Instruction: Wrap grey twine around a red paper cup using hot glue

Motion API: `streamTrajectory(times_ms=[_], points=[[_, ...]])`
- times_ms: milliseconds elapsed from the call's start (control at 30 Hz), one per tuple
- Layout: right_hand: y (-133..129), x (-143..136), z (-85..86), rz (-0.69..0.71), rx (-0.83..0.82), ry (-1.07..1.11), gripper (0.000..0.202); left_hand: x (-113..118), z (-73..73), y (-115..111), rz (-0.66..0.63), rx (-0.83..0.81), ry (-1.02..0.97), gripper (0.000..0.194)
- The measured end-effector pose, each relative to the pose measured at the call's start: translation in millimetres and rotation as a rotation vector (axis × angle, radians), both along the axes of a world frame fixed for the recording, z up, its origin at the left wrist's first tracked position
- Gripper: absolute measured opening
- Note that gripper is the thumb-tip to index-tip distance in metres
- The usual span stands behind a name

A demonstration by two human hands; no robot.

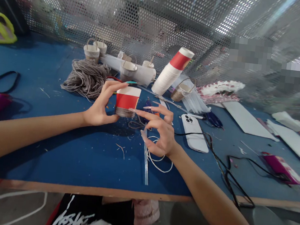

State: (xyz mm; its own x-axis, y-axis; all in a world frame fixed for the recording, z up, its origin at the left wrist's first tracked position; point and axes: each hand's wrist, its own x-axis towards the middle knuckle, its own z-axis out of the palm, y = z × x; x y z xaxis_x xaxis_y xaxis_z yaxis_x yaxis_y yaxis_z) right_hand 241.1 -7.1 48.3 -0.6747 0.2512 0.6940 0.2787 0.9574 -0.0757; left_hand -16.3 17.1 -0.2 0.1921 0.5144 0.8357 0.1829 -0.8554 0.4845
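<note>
My left hand (103,105) grips a paper cup (127,99), fingers over its top and thumb beneath. The cup is red with a white band, and grey-brown cord (124,112) is wound round its lower end. My right hand (160,128) has its fingers apart, one fingertip against the wound cord. A thin loose strand (136,126) curls on the table between cup and right hand; whether the hand touches it is unclear. Below my right hand lie a clear glue stick (146,162) and a looped white cable (162,170).
Behind the cup lie a hank of grey cord (86,78), small cord-wrapped cups with handles (128,71) and a leaning stack of paper cups (167,79). To the right are a white phone (195,134), a black cable (215,158) and white boards (249,120). A perforated metal screen (150,15) closes the back.
</note>
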Motion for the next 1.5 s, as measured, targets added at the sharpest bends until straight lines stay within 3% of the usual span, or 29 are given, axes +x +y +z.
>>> streamTrajectory(times_ms=[433, 500, 600, 667, 733, 867, 1033, 1267, 1500], points=[[-4.0, -3.3, 3.9, 0.006, -0.028, -0.045, 0.027, -0.9, -1.0, -0.3, 0.007, -0.014, 0.017, 0.084], [-2.2, -4.5, 2.1, 0.021, -0.004, 0.012, 0.039, -0.5, -3.0, 0.6, -0.036, -0.045, -0.009, 0.085], [4.6, -6.9, -3.5, 0.018, -0.002, 0.145, 0.074, 1.6, -6.0, 1.3, -0.131, -0.101, -0.039, 0.088], [10.0, -8.0, -7.8, 0.004, -0.044, 0.167, 0.095, 3.2, -6.9, 0.9, -0.194, -0.142, -0.033, 0.090], [13.9, -8.5, -11.6, -0.001, -0.107, 0.133, 0.104, 4.4, -6.6, 0.1, -0.245, -0.175, -0.015, 0.092], [14.1, -9.6, -16.0, 0.000, -0.208, 0.097, 0.097, 4.8, -4.6, -0.6, -0.291, -0.178, 0.031, 0.097], [9.6, -11.5, -16.4, 0.008, -0.186, 0.088, 0.093, 4.3, -7.0, 1.8, -0.285, -0.165, 0.107, 0.107], [4.5, -14.1, -11.9, -0.047, -0.177, 0.051, 0.092, 5.5, -9.0, 0.3, -0.127, -0.152, 0.288, 0.114], [5.8, -14.4, -12.2, 0.003, -0.020, 0.045, 0.083, 2.3, -3.3, -3.1, -0.087, -0.151, 0.341, 0.108]])
